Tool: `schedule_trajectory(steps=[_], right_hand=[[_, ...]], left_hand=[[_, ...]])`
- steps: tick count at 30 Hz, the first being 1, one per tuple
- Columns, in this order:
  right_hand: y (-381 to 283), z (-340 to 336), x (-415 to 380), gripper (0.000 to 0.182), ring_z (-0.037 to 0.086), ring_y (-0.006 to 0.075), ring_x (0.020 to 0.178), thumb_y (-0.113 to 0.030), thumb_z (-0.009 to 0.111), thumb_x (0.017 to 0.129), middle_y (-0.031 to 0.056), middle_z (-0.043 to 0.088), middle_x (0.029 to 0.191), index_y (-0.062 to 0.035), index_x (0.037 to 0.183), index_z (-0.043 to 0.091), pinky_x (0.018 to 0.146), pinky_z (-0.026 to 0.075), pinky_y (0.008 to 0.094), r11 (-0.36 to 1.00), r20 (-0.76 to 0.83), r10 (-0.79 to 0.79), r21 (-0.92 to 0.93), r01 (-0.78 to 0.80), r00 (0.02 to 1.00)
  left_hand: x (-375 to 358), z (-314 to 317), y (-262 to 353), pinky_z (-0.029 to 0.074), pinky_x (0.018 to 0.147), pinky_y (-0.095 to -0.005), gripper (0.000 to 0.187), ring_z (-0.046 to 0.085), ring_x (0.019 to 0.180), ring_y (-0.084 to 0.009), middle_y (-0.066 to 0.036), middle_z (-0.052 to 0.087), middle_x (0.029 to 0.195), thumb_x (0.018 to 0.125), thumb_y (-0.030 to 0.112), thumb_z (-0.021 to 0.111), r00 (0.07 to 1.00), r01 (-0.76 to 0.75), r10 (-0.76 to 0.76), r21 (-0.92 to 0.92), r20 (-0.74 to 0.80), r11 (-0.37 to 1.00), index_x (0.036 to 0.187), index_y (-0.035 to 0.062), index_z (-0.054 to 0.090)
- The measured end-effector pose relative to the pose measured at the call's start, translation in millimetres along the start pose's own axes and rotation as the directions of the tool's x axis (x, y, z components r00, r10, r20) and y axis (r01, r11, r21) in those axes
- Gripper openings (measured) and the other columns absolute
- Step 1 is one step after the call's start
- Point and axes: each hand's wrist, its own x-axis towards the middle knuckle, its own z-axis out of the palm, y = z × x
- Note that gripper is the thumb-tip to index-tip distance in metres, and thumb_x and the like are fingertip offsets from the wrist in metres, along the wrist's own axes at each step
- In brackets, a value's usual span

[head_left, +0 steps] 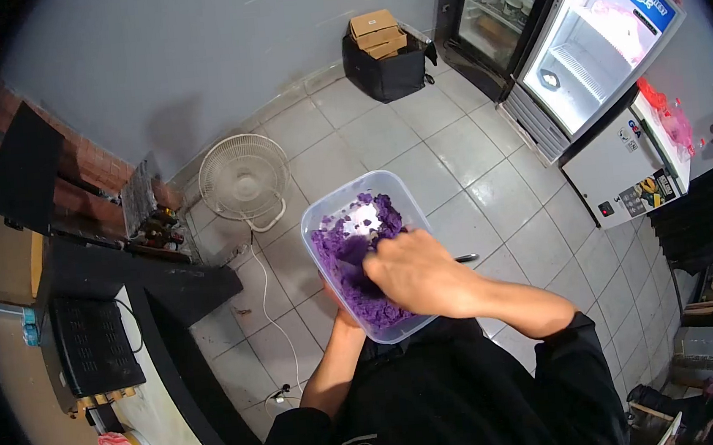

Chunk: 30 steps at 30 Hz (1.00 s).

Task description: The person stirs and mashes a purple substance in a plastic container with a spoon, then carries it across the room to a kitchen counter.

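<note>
A clear plastic container (402, 186) full of crumbly purple mash (381, 312) is held in front of my body. My left hand (334, 299) supports it from the left and below; most of its fingers are hidden behind the wall. Over the container, my right hand (412, 273) is closed in a fist. The end of a metal handle (466, 258) sticks out past the wrist, from a utensil whose head I cannot make out. Mash is heaped along the far right side and the near end, and the bottom shows through between.
A white fan (244, 177) stands on the tiled floor, its cord (273, 314) running towards me. A black bag with cardboard boxes (377, 32) sits by the wall. Lit display fridge (587, 50) and white freezer (624, 174) are at right; a counter (173, 400) is at left.
</note>
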Motion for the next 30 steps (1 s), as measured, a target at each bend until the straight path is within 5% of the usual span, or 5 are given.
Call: schedule_trajectory(steps=[6, 7, 17, 25, 30], right_hand=[[9, -12, 6, 0.01, 0.067, 0.0365, 0.068, -0.006, 0.066, 0.07, 0.0206, 0.064, 0.068, 0.0019, 0.075, 0.063, 0.059, 0.052, 0.0449, 0.998, -0.114, -0.03, -0.063, 0.023, 0.993], [11, -23, 5, 0.011, 0.067, 0.0364, 0.068, -0.005, 0.067, 0.069, 0.0204, 0.064, 0.068, 0.0011, 0.078, 0.065, 0.06, 0.052, 0.0441, 0.999, -0.004, -0.004, -0.053, 0.004, 1.0], [10, -16, -3, 0.013, 0.067, 0.0378, 0.071, -0.006, 0.065, 0.073, 0.0213, 0.066, 0.075, 0.0027, 0.083, 0.066, 0.067, 0.054, 0.0427, 0.969, 0.018, 0.188, -0.169, -0.182, 0.982], [-1, 13, 15, 0.012, 0.068, 0.0381, 0.071, -0.009, 0.063, 0.073, 0.0225, 0.066, 0.072, 0.0026, 0.077, 0.065, 0.07, 0.053, 0.0464, 0.992, -0.09, 0.124, 0.04, -0.121, 0.988], [-16, 21, 14, 0.013, 0.069, 0.0334, 0.064, -0.009, 0.058, 0.077, 0.0204, 0.066, 0.069, 0.0023, 0.076, 0.065, 0.057, 0.054, 0.0418, 0.995, -0.08, 0.03, -0.09, -0.037, 0.996]], left_hand=[[1, 3, -2, 0.037, 0.107, -0.0553, 0.065, 0.046, 0.128, -0.036, -0.017, 0.045, 0.143, 0.095, 0.054, 0.039, 1.0, -0.022, 0.022, -0.017, -0.014, 1.0, 0.15, 0.02, 0.031], [1, 3, -1, 0.037, 0.107, -0.0553, 0.064, 0.046, 0.128, -0.0359, -0.017, 0.045, 0.143, 0.095, 0.053, 0.039, 0.999, -0.029, 0.029, -0.016, -0.014, 0.999, 0.15, 0.0201, 0.031], [5, -6, 4, 0.036, 0.108, -0.0553, 0.062, 0.045, 0.129, -0.0352, -0.017, 0.044, 0.143, 0.097, 0.051, 0.039, 0.988, -0.139, 0.139, -0.001, -0.073, 0.99, 0.15, 0.021, 0.031], [8, -1, 0, 0.036, 0.108, -0.0553, 0.059, 0.045, 0.129, -0.0347, -0.016, 0.044, 0.143, 0.098, 0.049, 0.039, 0.985, -0.157, 0.154, -0.026, -0.081, 0.987, 0.15, 0.0218, 0.031], [8, 8, 0, 0.036, 0.108, -0.0554, 0.058, 0.045, 0.13, -0.0344, -0.016, 0.044, 0.144, 0.098, 0.047, 0.039, 0.996, -0.082, 0.083, -0.088, 0.01, 0.993, 0.15, 0.0223, 0.031]])
